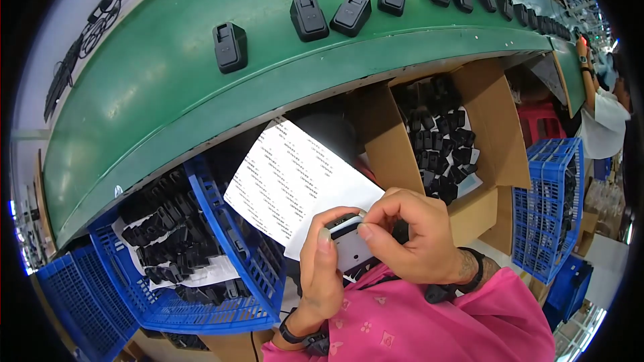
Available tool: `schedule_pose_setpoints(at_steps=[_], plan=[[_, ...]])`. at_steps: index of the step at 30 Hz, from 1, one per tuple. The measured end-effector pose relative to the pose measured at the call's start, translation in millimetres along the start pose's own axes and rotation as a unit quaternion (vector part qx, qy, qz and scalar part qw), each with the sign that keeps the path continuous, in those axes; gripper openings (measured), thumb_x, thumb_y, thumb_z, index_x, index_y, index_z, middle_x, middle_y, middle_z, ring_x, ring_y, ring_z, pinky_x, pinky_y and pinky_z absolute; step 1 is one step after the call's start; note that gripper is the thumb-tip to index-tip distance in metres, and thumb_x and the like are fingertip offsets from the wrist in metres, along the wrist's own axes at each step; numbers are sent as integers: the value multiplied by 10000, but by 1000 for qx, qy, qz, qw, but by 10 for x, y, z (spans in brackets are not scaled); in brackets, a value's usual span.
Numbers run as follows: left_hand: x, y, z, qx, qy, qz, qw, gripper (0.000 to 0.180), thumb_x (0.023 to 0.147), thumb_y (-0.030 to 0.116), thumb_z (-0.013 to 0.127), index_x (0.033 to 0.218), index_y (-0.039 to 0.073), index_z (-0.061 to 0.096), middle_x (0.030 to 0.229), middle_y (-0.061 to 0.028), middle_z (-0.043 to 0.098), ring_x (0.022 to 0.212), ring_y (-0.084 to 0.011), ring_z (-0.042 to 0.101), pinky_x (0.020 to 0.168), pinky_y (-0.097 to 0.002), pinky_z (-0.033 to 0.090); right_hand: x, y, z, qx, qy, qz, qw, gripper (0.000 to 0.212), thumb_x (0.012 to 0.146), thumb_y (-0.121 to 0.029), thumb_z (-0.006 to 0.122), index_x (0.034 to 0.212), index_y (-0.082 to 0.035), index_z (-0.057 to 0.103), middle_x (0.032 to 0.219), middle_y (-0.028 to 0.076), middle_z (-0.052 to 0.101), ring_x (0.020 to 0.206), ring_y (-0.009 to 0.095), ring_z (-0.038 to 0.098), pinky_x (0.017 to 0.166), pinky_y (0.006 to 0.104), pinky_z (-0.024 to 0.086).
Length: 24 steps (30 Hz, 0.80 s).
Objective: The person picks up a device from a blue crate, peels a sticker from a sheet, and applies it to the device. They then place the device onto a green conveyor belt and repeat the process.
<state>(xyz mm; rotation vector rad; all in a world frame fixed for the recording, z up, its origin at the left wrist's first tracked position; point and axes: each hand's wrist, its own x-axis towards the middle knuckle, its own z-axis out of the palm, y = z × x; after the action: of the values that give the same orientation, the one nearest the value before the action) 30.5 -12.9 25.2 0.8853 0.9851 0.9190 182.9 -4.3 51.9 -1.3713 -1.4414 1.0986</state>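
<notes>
Close in front of me, my left hand (320, 271) is wrapped round a small black unit with a pale underside (350, 253), tilted up between both hands. My right hand (419, 238) pinches thumb and forefinger together at the unit's upper edge. A thin pale strip (345, 222) runs along that edge, up to the right fingertips. Whether it is a label, I cannot tell. Just behind the hands lies a white sheet (282, 184) with rows of small dark print, partly covered by the fingers.
A green conveyor belt (174, 60) curves across the back, bearing a row of black cradle-shaped units (230, 47). Below it stand a blue crate (221, 318) of black parts, left, and an open cardboard box (488, 124) of similar parts, right. Further right are another blue crate (545, 208) and a person's arm (588, 77).
</notes>
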Motion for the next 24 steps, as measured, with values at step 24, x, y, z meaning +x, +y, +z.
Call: schedule_pose_setpoints(at_steps=[24], plan=[[38,17,55,-71,-20,-54,996,558,967,449,316,1163,-53,462,1017,-141,571,938,-173,570,815,-273,452,-33,133,-84,122,18,91,988,97,843,-15,606,899,52,563,791,56,586,644,61,541,569,195,445]])
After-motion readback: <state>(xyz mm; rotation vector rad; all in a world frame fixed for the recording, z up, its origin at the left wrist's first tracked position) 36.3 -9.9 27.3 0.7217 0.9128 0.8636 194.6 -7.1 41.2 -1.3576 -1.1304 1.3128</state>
